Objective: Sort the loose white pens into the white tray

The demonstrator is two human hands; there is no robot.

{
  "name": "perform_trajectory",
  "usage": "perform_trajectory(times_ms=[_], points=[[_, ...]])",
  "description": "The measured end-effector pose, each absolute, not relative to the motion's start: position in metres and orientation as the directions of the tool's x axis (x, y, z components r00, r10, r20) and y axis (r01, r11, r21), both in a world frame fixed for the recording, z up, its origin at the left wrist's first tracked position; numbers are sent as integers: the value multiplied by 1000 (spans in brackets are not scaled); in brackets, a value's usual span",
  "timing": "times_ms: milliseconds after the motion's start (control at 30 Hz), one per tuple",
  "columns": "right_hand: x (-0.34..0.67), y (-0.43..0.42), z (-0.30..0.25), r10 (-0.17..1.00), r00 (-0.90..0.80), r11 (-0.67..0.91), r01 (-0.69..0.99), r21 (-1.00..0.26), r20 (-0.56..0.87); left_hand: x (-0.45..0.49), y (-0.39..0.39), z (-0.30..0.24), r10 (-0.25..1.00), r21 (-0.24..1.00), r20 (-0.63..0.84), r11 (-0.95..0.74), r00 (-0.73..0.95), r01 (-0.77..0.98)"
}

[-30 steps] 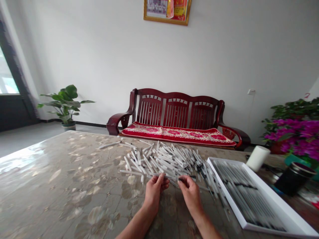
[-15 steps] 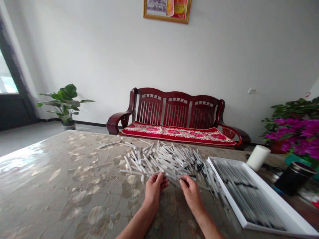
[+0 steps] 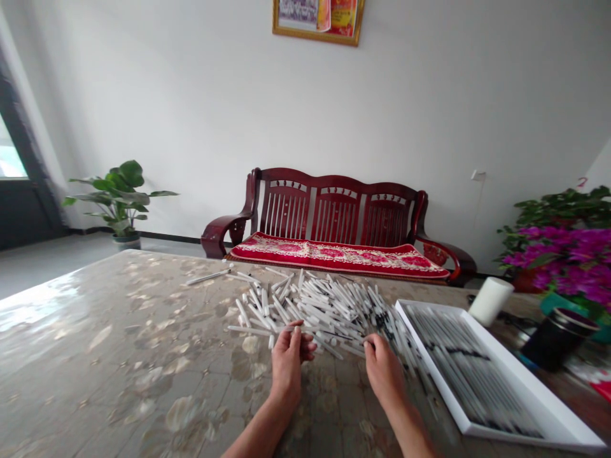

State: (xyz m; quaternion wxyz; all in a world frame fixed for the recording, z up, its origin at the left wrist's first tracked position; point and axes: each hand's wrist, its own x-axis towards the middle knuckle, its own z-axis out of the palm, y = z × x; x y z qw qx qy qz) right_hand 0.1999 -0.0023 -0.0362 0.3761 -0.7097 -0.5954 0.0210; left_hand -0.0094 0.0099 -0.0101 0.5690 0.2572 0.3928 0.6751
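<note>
Just in front of the pile, my left hand [image 3: 288, 366] is closed in a pinch around a pale, slim pen, which reaches up to the fingertips. A thin dark rod, looking like a pen refill [image 3: 334, 335], stretches from there toward my right hand [image 3: 383, 366], whose thumb and fingers are closed at its other end. Whether the rod is still joined to the pen is too small to tell. Behind both hands lies a loose heap of white pens [image 3: 329, 304], some with black parts. To the right, a white box [image 3: 443, 397] holds rows of similar pens.
A white cylinder [image 3: 491, 301] and a black cup [image 3: 557, 339] stand beyond the box, near purple flowers [image 3: 568, 254]. One pen [image 3: 208, 277] lies apart at the left of the heap. Across the patterned table [image 3: 119, 356] stands a red wooden bench [image 3: 315, 210].
My hands have moved apart: the right went to the right, the left slightly left and up. The thin dark rod now shows between them. The view has shifted slightly.
</note>
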Motion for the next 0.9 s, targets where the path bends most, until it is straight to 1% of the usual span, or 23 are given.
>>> perform_trajectory(times_ms=[167,300,400,533,667,767,833,900], points=[[202,-2,-36,856,302,-85,883,-461,420,-10,8,-7,973,805,-93,-52,-212,-592],[204,-1,-36,857,260,-36,891,-452,444,-9,5,-7,991,833,-52,-25,-123,-553],[204,-2,-34,846,247,-10,893,-451,472,-5,5,-9,998,876,4,-33,-60,-481],[201,-6,-28,844,221,20,898,-440,489,-1,7,-17,999,923,42,-49,-27,-382],[191,-14,-18,884,158,48,906,-422,440,-2,9,-25,993,949,119,-121,-26,-292],[183,-20,-13,916,131,43,909,-415,380,-5,8,-30,981,961,192,-186,13,-203],[181,-22,-12,923,125,43,906,-420,365,-6,6,-33,979,968,198,-189,42,-162],[186,-19,-13,907,155,34,901,-433,392,-6,6,-34,982,974,182,-172,54,-151]])
